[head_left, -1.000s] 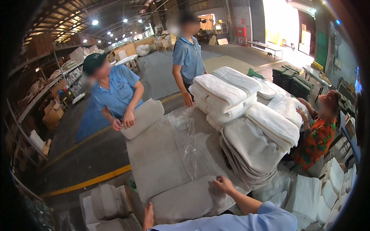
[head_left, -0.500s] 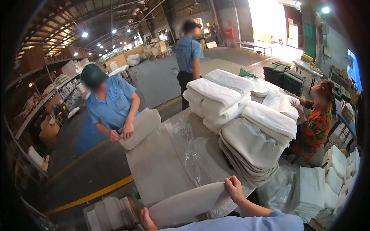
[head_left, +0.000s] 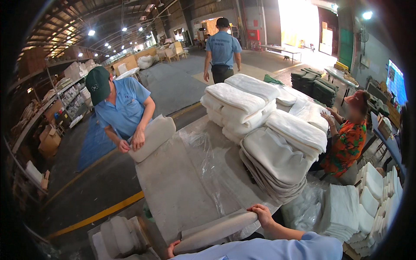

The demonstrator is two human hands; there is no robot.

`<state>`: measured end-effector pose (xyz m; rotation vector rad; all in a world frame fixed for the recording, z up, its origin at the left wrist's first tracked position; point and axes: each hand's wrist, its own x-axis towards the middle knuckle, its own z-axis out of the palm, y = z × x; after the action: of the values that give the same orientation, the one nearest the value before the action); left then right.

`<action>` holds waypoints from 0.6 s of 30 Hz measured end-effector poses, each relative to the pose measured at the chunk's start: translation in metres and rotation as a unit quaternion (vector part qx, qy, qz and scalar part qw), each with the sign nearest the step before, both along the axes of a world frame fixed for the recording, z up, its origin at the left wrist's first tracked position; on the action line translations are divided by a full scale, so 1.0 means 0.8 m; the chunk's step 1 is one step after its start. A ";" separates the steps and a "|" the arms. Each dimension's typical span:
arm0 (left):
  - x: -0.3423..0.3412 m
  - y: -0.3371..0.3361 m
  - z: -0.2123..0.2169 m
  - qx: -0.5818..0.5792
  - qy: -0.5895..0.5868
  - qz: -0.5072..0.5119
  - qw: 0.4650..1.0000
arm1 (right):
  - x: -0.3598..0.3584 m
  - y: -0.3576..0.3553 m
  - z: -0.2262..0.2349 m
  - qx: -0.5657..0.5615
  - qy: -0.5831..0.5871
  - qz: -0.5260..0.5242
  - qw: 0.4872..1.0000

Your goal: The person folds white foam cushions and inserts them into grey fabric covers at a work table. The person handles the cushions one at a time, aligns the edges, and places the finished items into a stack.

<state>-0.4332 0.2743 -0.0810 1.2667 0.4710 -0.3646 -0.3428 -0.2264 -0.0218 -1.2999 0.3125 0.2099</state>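
An off-white, long fabric pad (head_left: 216, 230) with rounded edges is stretched between my two hands, seen almost edge-on, at the near side of the table. My left hand (head_left: 173, 248) grips its left end, and only a few fingers show. At the other end, my right hand (head_left: 262, 215) is closed round the pad's corner. Under and beyond the pad lies the table covered with a grey sheet (head_left: 167, 173). Just past my right hand rises a stack of grey pads (head_left: 277, 158), with white folded pads (head_left: 297, 130) on top.
Across the table's left side, a co-worker in a blue shirt (head_left: 123, 102) holds a similar pad (head_left: 156, 136). A second person in blue (head_left: 223, 47) stands beyond. At right, someone in a patterned shirt (head_left: 346, 145) touches white pads. Further stacks (head_left: 340, 210) stand below right.
The pad in my hands has tipped from showing its broad face to nearly edge-on. The person at the back has turned away and moved off.
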 end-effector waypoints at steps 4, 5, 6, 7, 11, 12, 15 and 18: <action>-0.011 0.006 -0.015 -0.090 -0.063 -0.032 0.993 | -0.007 -0.003 0.011 -0.022 0.064 0.016 0.998; -0.016 0.004 -0.018 -0.154 -0.110 -0.030 0.981 | -0.007 -0.003 0.011 -0.034 0.071 0.010 0.997; -0.017 0.005 -0.019 -0.116 -0.074 -0.024 0.990 | -0.007 -0.004 0.011 -0.045 0.078 0.004 0.996; -0.013 0.001 -0.020 -0.089 -0.044 -0.031 0.995 | -0.009 -0.009 0.009 -0.035 0.088 0.002 0.996; -0.005 -0.002 -0.012 0.019 0.025 -0.108 0.994 | -0.011 -0.014 0.014 -0.007 0.102 0.033 0.994; -0.005 -0.002 -0.010 0.045 0.036 -0.131 0.990 | -0.007 -0.015 0.021 -0.007 0.103 0.048 0.994; 0.003 -0.028 -0.011 0.094 0.072 -0.230 0.966 | -0.011 -0.037 0.025 -0.071 0.114 0.106 0.985; 0.010 -0.040 -0.004 0.136 0.074 -0.320 0.935 | 0.014 -0.053 0.021 -0.175 0.148 0.238 0.944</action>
<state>-0.4248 0.2425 -0.0839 1.6596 0.2237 -0.9763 -0.3312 -0.2691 -0.0049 -1.6875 0.2933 0.7940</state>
